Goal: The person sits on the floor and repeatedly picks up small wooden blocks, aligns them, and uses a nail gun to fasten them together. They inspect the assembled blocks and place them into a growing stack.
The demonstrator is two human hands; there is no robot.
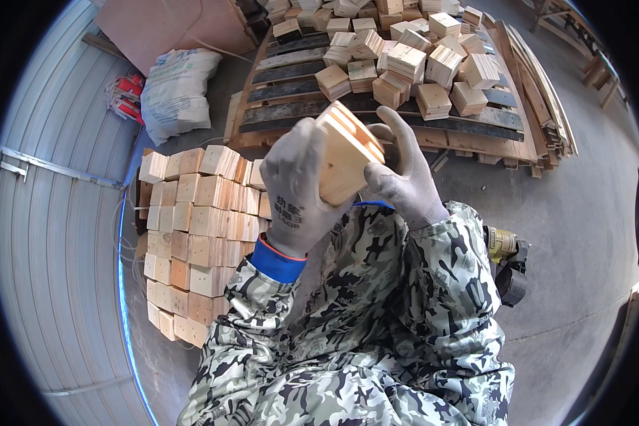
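A laminated wooden block [346, 154] is held up before my chest, tilted, with layered plies along its upper right side. My left hand [298, 181], in a pale grey work glove bearing writing, grips its left side and lower edge. On the other side, my gloved right hand [404, 165] has its thumb against the block's right corner. The right index finger points up, away from the wood, and the other right fingers are partly hidden behind the block. Similar blocks are stacked in rows [207, 229] at lower left, beside my left forearm.
Loose wooden blocks [404, 61] lie heaped on a slatted wooden pallet [282, 112] ahead. Boards [543, 101] stand along its right side. A white woven sack [178, 93] sits at left by the metal wall [58, 213]. A yellow-and-black nail gun [503, 255] rests near my right elbow.
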